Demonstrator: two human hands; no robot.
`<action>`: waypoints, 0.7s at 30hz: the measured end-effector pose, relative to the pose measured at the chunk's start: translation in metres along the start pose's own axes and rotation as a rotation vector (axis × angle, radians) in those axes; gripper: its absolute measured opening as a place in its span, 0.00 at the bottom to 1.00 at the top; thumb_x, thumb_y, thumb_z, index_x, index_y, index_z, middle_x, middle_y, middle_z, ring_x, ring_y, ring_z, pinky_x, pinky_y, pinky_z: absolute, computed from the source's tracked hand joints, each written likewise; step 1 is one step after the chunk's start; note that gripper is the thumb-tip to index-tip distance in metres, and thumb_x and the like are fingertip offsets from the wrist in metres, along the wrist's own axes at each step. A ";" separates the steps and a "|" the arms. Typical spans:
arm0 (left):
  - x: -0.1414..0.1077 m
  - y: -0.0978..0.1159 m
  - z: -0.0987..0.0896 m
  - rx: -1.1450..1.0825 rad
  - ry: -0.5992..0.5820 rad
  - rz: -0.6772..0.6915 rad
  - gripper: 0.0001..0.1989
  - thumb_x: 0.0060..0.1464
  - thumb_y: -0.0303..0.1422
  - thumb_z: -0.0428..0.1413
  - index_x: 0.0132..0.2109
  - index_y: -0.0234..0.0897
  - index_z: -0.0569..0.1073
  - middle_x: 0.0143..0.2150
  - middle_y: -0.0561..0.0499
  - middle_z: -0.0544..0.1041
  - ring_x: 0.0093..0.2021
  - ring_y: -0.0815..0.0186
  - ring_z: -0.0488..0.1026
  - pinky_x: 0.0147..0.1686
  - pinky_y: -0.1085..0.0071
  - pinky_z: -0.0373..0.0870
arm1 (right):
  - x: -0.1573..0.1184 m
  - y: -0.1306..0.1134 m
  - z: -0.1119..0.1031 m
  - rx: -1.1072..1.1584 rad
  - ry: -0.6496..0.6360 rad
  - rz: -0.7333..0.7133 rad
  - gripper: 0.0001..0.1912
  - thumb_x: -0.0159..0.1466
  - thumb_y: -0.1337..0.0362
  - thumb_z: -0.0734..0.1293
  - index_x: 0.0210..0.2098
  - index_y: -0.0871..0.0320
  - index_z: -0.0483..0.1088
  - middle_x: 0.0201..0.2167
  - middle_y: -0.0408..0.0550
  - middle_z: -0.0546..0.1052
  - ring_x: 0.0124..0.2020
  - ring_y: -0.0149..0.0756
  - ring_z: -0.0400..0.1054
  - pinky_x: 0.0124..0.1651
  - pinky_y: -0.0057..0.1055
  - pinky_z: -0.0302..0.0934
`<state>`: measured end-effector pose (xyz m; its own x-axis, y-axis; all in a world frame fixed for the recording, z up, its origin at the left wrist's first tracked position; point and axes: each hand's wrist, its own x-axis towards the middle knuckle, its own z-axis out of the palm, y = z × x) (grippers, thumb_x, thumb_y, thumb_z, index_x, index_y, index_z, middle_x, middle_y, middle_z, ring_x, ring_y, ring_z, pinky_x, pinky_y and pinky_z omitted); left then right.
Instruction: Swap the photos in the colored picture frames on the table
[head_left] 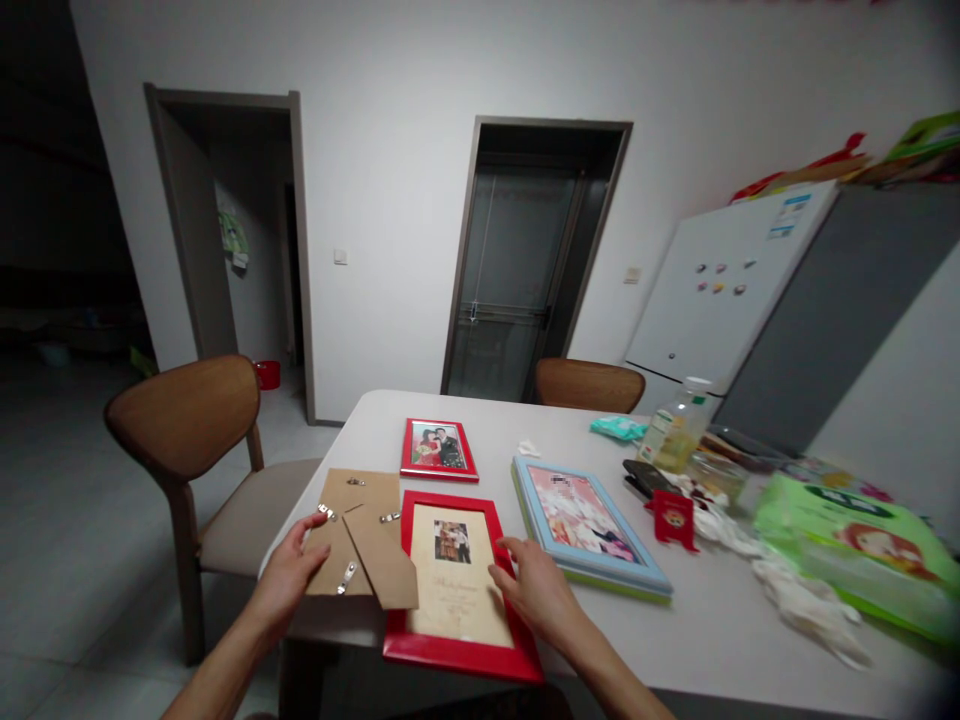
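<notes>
The grip of the left hand (289, 572) was at the left edge of a brown rectangular backing board (337, 545) with metal clips, thumb and forefinger parted on it; whether the other fingers clasped the edge from below could not be told. The grip of the right hand (541, 592) was open, its thumb and forefinger spread at the right side of a large red rectangular picture frame (465, 657). That frame lay on the pale, smooth tabletop (480, 405), around a cream sheet (450, 610) with a small photo near its top. The board was to its left, and its brown folding stand leg (382, 560) slanted toward the frame, the lower end over the frame's left side. Beyond them lay a smaller red frame (439, 449) with a picture of a couple. To the right, a light-blue frame (589, 520) with a pink picture rested on a green-edged flat item (622, 584). Farther right were a dark phone-like object (646, 478), a small red packet (674, 520), a clear bottle of yellowish liquid (677, 430), crumpled white tissue (810, 610) and a green plastic wipes pack (862, 550).
</notes>
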<state>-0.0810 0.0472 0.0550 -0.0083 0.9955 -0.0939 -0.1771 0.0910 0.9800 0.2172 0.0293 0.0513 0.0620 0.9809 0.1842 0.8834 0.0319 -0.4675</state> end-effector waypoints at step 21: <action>-0.045 -0.009 0.126 0.836 -0.290 0.689 0.25 0.43 0.29 0.53 0.52 0.35 0.60 0.56 0.41 0.60 0.55 0.56 0.57 0.53 0.58 0.56 | -0.003 -0.053 -0.028 1.359 -0.062 0.272 0.45 0.43 0.66 0.66 0.57 0.57 0.42 0.25 0.42 0.74 0.20 0.31 0.66 0.27 0.28 0.61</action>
<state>0.0449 0.0043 0.0726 0.3991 0.7980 0.4516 0.4946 -0.6021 0.6267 0.1833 0.0188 0.0998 0.1056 0.9920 -0.0693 -0.2957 -0.0353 -0.9546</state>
